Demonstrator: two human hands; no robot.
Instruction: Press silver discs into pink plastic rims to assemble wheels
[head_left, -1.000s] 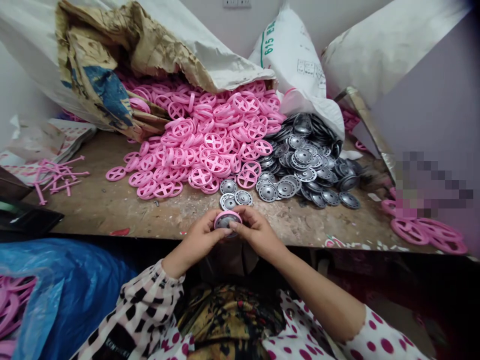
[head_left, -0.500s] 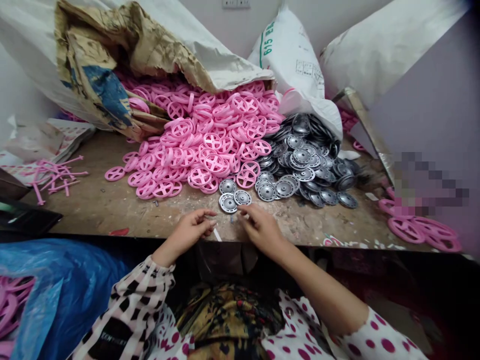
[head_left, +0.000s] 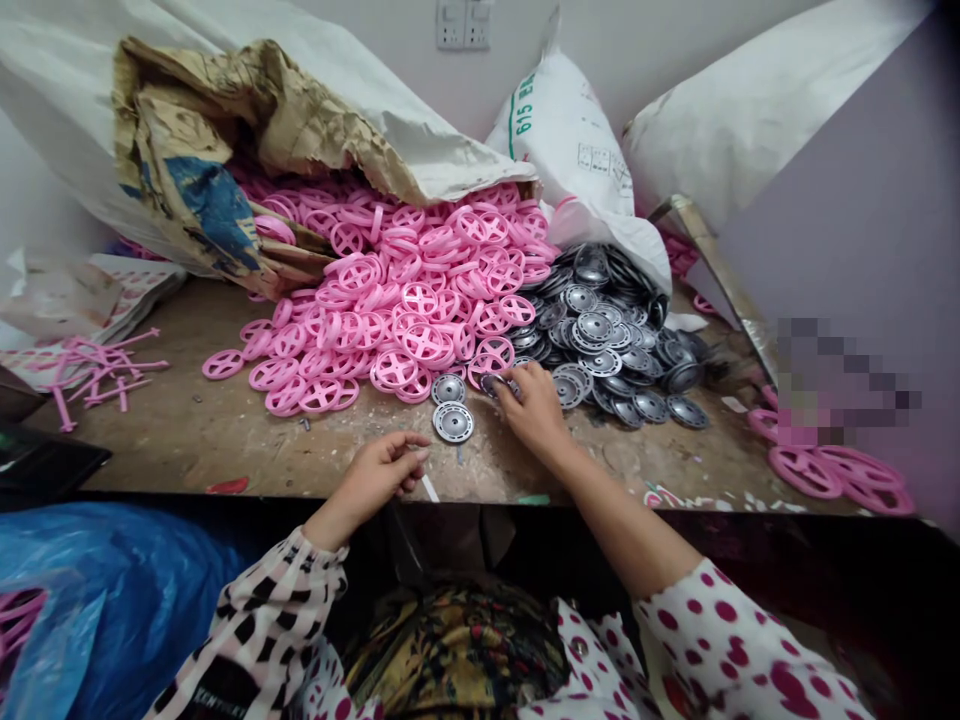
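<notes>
My right hand (head_left: 534, 408) has its fingers closed on a grey wheel disc (head_left: 492, 385) at the near edge of the pile of grey discs (head_left: 596, 330). Closer to me, a grey disc with a slotted rim (head_left: 453, 422) lies flat, and a smaller-looking one (head_left: 448, 389) touches its far side. My left hand (head_left: 381, 474) hovers over the front edge of the table, fingers loosely curled and thumb apart from the index finger; nothing shows in it. A thin white strip (head_left: 430, 488) lies by its fingertips.
Pink spoked wheels (head_left: 420, 300) spill from a large torn sack (head_left: 187, 180). Pink rods (head_left: 105, 370) lie on the table (head_left: 187, 430) at left. Behind the grey discs stands a white sack (head_left: 570, 140). Larger pink rings (head_left: 840, 475) lie far right; a blue bag (head_left: 127, 580) is below left.
My right hand has moved away from me and to the right, taking a grey disc from the small group in front. My left hand stays nearly in place. The view has tilted slightly up.
</notes>
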